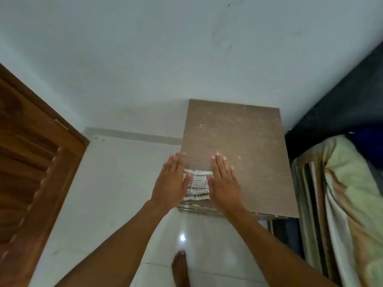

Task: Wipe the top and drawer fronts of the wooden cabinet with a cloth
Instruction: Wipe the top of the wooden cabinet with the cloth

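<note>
— Place of the white-and-dark checked cloth (198, 186)?
— On the near left corner of the brown wood-grain cabinet top (234, 139), between both hands.
— And the left hand (173, 181)?
— Flat, fingers straight, holding nothing, over the left edge, thumb at the cloth.
— The right hand (222, 181)?
— Also flat, gripping nothing, just right of the cloth. Touching the wood or not: cannot tell.
— Around?
— Carved brown wooden door (31, 162) left, pale green blanket (352, 193) right.

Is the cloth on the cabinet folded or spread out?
Apparently folded: the cloth lies as a small pad with layered edges at the front edge of the cabinet, between the flat left hand and right hand.
</note>
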